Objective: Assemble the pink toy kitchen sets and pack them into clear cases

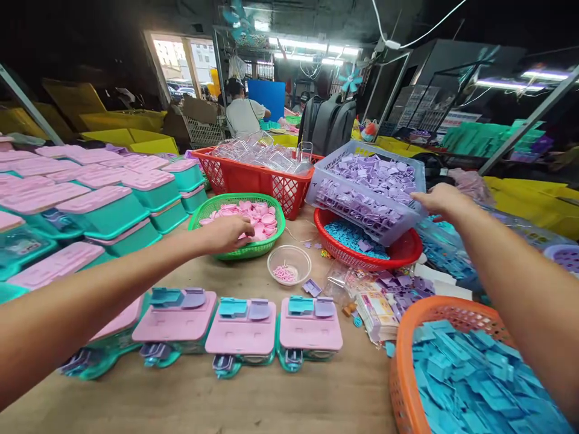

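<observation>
My left hand [225,234] reaches into a green basket [212,208] of round pink plastic pieces [256,216], fingers curled over them; what it grips is hidden. My right hand [439,199] rests on the right rim of a lilac crate [316,191] full of purple parts [371,175], fingers bent over the edge. In front of me on the wooden table lie three pink-lidded teal boxes [242,328], each topped with a blue and a purple clip.
Stacks of pink-and-teal boxes [104,208] fill the left. A red crate of clear pieces [253,172] stands behind, a red basket of blue discs [362,241] under the lilac crate, an orange basket of blue parts [465,374] at right, and a small clear bowl [288,265]. A person stands far back.
</observation>
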Available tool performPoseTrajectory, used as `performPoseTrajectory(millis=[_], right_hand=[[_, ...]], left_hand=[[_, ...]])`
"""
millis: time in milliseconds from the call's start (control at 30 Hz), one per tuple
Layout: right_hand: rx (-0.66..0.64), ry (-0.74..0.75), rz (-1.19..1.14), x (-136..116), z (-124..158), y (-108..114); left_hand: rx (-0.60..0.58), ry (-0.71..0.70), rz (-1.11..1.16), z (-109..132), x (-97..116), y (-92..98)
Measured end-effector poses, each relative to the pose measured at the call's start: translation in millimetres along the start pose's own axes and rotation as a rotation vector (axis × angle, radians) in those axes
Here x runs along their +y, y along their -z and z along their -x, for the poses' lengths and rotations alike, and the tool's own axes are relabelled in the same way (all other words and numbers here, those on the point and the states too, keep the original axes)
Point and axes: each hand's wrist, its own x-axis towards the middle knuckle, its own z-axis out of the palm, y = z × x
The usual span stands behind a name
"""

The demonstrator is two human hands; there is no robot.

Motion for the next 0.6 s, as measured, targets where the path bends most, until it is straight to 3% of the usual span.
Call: performPoseTrajectory(millis=[100, 167, 200, 267, 367, 467, 600], right_hand=[[0.224, 0.121, 0.268, -18, 28, 0], [0.378, 0.337, 0.335, -34, 58, -2], [0.369, 0.485, 0.313, -44, 75, -5], [0.132, 0.819, 0.231, -64, 111, -18], [-0.370, 1.186, 0.240, -93, 159, -54], [-0.598, 1.283, 0.455, -112, 187, -102], [-0.712, 1.269, 0.617, -118, 193, -154]], left_hand=[[-0.044, -0.009, 0.021, -1, 1, -14.1], [-0.071, 0.000, 0.049, -3, 6, -18.3], [-0.083, 0.008, 0.061, -3, 9, -18.3], [-0.110, 0.012, 0.082, -2, 13, -14.5], [-0.162, 0.003, 0.129, 4, 18, -4.1], [-0.229, -0.006, 0.188, 11, 23, 6.8], [-0.199, 0.154, 0.260, 5, 21, 11.9]])
